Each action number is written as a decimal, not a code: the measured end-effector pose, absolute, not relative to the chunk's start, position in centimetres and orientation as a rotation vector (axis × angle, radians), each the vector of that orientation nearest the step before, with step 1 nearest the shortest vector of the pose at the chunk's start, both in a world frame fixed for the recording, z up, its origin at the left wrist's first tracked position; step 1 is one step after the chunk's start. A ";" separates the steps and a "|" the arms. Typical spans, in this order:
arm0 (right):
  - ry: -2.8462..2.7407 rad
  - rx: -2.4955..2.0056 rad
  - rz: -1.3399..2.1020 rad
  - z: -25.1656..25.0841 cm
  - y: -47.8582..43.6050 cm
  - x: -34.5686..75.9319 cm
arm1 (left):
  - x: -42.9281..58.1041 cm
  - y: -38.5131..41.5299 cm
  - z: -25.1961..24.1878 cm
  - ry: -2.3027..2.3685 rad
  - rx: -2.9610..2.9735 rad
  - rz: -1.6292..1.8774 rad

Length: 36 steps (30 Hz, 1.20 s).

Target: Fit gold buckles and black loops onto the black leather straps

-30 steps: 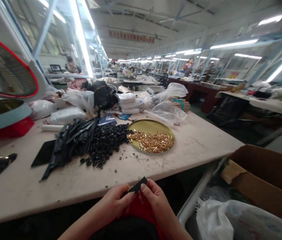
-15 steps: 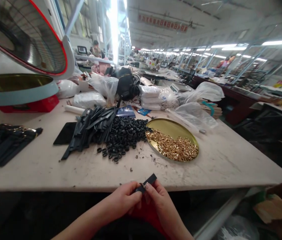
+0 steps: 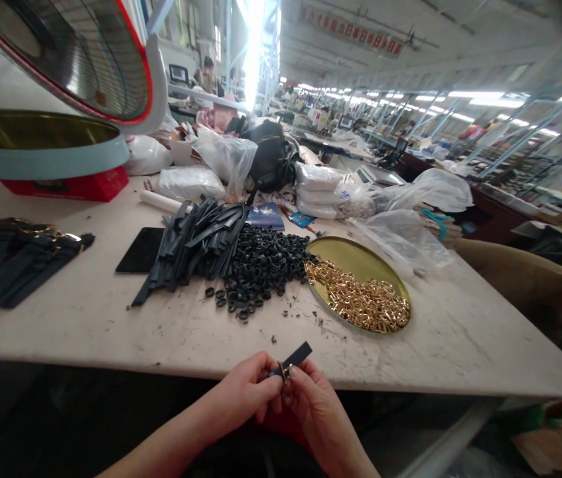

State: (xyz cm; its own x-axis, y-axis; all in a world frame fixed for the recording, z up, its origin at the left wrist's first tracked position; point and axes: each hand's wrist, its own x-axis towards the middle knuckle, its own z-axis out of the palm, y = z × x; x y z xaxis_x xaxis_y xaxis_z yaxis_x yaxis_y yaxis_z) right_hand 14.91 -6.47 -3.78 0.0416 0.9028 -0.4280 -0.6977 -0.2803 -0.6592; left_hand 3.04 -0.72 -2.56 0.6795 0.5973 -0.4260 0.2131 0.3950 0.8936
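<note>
My left hand (image 3: 245,392) and my right hand (image 3: 310,401) meet just below the table's front edge, both pinched on a short black strap (image 3: 296,355) that carries a small gold ring at the fingertips. The strap's free end sticks up and to the right. On the table beyond lie a heap of black rings (image 3: 261,262), a bundle of black straps (image 3: 196,242) and a round gold tray (image 3: 345,255) holding several gold rings (image 3: 370,305).
A second pile of black straps (image 3: 6,259) lies at the far left. A black flat pad (image 3: 141,249), plastic bags (image 3: 400,232) and a black bag (image 3: 268,159) crowd the back. A teal and red machine (image 3: 46,143) stands at the back left. Another person's sleeve (image 3: 519,279) rests at the right edge.
The view has swung left and down, so the table sits fuller in frame. Both hands stay pinched on the black strap. A person's sleeve has come into view at the right.
</note>
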 end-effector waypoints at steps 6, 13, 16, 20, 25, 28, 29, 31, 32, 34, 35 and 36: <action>-0.351 -0.956 1.632 -3.9 -6.9 14.2 | 2.6 -1.1 -2.5 0.828 1.182 0.271; -0.297 -0.953 1.608 -3.2 -7.8 14.1 | 2.1 -2.0 -1.3 0.823 1.222 0.244; -0.320 -0.969 1.580 -3.4 -8.4 14.0 | 2.0 -2.4 -1.0 0.801 1.227 0.251; -0.368 -0.966 1.613 -3.5 -9.3 14.1 | 1.8 -3.0 -0.8 0.777 1.250 0.267; -0.373 -0.925 1.702 -3.0 -10.0 14.5 | 1.5 -3.6 -0.2 0.778 1.284 0.266; -0.405 -0.899 1.722 -2.7 -10.1 14.6 | 1.6 -3.8 -0.6 0.782 1.261 0.264; -0.401 -0.900 1.720 -2.6 -10.1 14.6 | 1.6 -3.8 -0.9 0.789 1.255 0.266; -0.378 -0.913 1.721 -2.5 -10.1 14.7 | 1.8 -3.8 -1.6 0.793 1.246 0.268; -0.364 -0.919 1.726 -2.5 -10.0 14.7 | 1.8 -3.8 -1.9 0.793 1.241 0.268; -0.328 -0.923 1.739 -2.7 -9.9 14.9 | 1.9 -3.7 -2.4 0.796 1.231 0.261; -0.304 -0.924 1.742 -2.8 -9.8 15.0 | 1.9 -3.6 -2.6 0.803 1.227 0.254; -0.277 -0.928 1.742 -3.0 -9.7 15.1 | 1.9 -3.5 -2.7 0.814 1.222 0.243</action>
State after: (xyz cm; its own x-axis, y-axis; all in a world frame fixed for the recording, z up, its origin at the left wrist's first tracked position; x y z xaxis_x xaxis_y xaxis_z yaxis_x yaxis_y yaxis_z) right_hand 15.15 -9.73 -2.98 -0.1041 0.8885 -0.4468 -0.7060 -0.3825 -0.5961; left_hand 1.88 -3.49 -2.65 0.7007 0.5750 -0.4224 0.2493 0.3573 0.9001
